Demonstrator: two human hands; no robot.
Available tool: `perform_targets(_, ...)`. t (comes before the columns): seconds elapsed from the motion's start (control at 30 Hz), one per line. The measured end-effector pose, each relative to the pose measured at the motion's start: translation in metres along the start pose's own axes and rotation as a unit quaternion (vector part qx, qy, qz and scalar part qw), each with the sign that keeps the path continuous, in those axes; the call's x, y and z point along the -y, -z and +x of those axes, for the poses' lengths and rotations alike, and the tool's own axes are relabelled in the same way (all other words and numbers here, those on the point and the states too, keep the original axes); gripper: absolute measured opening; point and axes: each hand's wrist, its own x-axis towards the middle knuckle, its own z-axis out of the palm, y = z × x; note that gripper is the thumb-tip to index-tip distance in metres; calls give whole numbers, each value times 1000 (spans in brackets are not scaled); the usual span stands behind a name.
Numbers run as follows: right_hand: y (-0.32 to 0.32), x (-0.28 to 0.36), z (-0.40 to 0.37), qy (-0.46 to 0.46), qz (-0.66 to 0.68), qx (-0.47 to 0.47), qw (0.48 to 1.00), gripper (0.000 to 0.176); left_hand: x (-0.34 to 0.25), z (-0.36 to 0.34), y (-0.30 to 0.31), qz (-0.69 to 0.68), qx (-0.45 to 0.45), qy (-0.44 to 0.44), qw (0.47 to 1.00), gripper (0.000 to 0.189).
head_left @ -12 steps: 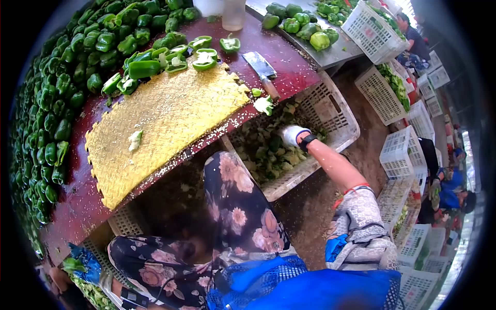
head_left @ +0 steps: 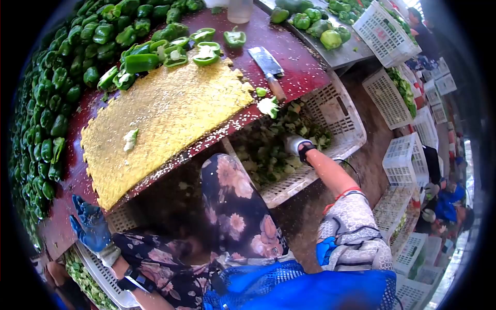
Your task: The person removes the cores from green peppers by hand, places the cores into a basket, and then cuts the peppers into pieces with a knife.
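Pepper scraps [head_left: 266, 152] lie around the right hand [head_left: 295, 145], its grip impossible to tell; left hand [head_left: 95, 227], fingers spread, near left.

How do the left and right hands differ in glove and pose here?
The left hand wears a blue glove; the right hand wears a whitish one. The left is open with its fingers spread, by the edge of the red table; the right reaches down into the crate of green scraps, its fingers not clearly visible. Both have something dark around the wrist.
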Motion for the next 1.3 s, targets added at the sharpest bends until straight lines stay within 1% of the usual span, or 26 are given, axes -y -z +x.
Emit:
perform_targets(0.03,16,2,-9,-22,27,13,999,42,7,7,0,-4,11,17,1000,53)
perform_targets(0.07,35,1,-22,-31,131,66,989,40,10,12,8,7,-30,-2,1000,53)
perform_targets(0.13,76,4,-50,-33,328,124,936,44,33,26,2,-13,-31,16,999,53)
perform_targets(0.17,92,8,-65,-24,419,132,898,48,41,31,0,-23,-37,28,999,52)
perform_targets(0.2,102,17,-88,28,584,150,797,47,45,36,6,-37,-51,31,998,53)
perform_targets(0.33,132,27,-136,48,653,159,739,45,70,49,-13,-47,30,91,994,54)
perform_targets(0.37,125,17,-134,45,619,180,763,43,75,51,-21,-30,-1,77,997,53)
perform_targets(0.43,147,28,-137,8,373,203,905,43,82,59,-36,4,-37,47,998,51)
perform_targets(0.5,189,50,-139,115,156,112,975,42,86,69,-40,43,-28,48,998,49)
perform_targets(0.53,215,81,-143,116,353,100,923,40,89,72,-39,51,-37,46,997,48)
perform_targets(0.6,252,124,-122,197,335,-76,918,41,98,75,-31,51,-51,44,996,48)
perform_targets(0.63,256,140,-95,104,318,-170,927,48,102,76,-21,41,-50,49,997,48)
perform_targets(0.67,262,153,-64,80,275,-257,923,54,109,74,-21,52,-79,49,994,48)
perform_targets(0.7,279,172,-36,110,244,-310,912,66,116,73,-22,62,-107,48,991,48)
perform_targets(0.73,293,188,-15,72,255,-302,916,72,123,74,-16,72,-108,50,990,47)
perform_targets(0.77,307,207,2,51,231,-358,903,76,125,74,-14,47,-86,80,992,46)
perform_targets(0.8,332,226,5,26,227,-325,918,76,131,74,-21,83,-103,70,989,45)
perform_targets(0.83,330,215,69,-3,129,-354,926,77,138,73,-29,118,-121,60,984,44)
perform_targets(0.9,343,230,81,-6,159,-237,958,80,138,72,-43,164,-129,92,974,41)
perform_targets(1.0,326,254,95,46,182,-245,951,72,139,70,-36,201,-121,125,964,43)
perform_targets(1.03,322,271,81,74,157,-216,961,72,141,70,-29,199,-113,128,965,43)
perform_targets(1.1,270,279,110,270,128,-233,926,66,149,71,-21,227,-106,122,960,42)
perform_targets(1.13,273,306,68,216,175,-197,940,64,150,69,-27,252,-113,126,953,40)
perform_targets(1.17,277,337,22,159,223,-161,948,62,160,69,-14,349,-85,68,931,39)
perform_targets(1.23,254,361,8,219,295,-148,918,62,167,73,-33,282,-166,85,941,39)
perform_targets(1.3,243,376,4,233,273,-111,927,81,172,74,-30,297,-194,48,934,38)
